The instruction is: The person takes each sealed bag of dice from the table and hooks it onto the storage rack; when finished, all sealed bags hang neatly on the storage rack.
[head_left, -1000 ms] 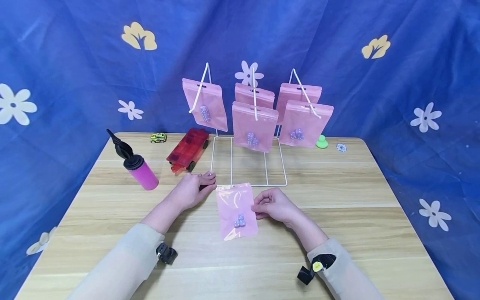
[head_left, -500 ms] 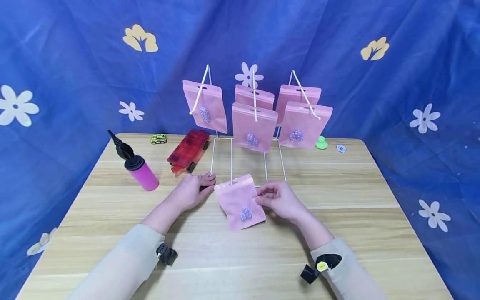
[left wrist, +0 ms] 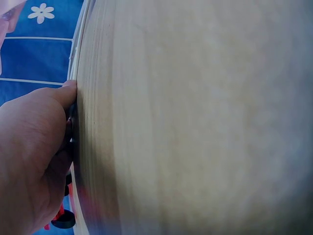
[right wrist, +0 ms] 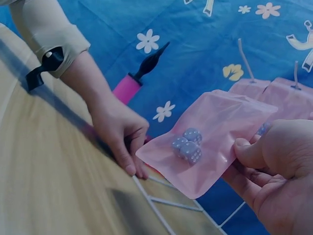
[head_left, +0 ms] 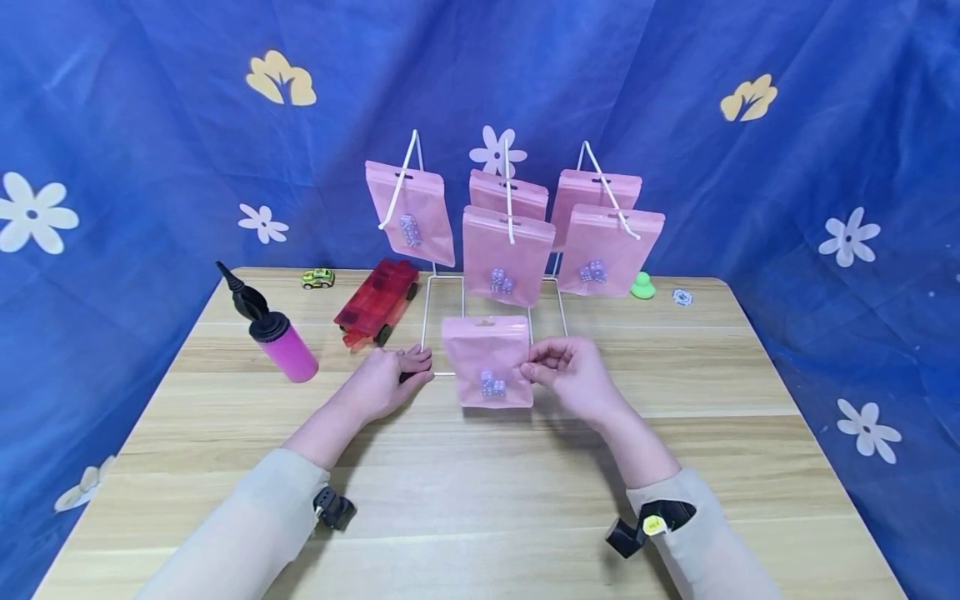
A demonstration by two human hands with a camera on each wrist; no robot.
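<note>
My right hand (head_left: 573,375) pinches the right edge of a pink zip bag (head_left: 487,350) between thumb and fingers. Lavender dice (head_left: 492,385) with white dots sit low inside it. The bag is raised upright above the front of a white wire display rack (head_left: 427,308), its hang hole at the top. At the rack's front left corner, my left hand (head_left: 386,375) grips the base wire, as the right wrist view also shows. Similar bags hang from the rack's three hooks: one on the left, two in the middle (head_left: 525,258) and two on the right (head_left: 611,254).
Left of the rack lie a translucent red toy car base (head_left: 378,300) with black wheels and a small green toy car (head_left: 318,278). A pink hand pump (head_left: 288,350) stands further left. Behind the rack's right side are a green rubber duck-like toy (head_left: 642,285) and a poker chip (head_left: 682,297).
My right hand has lifted the bag from the tabletop in front of the rack, moving it up and toward the hooks, and turned it upright. My left hand stays at the corner.
</note>
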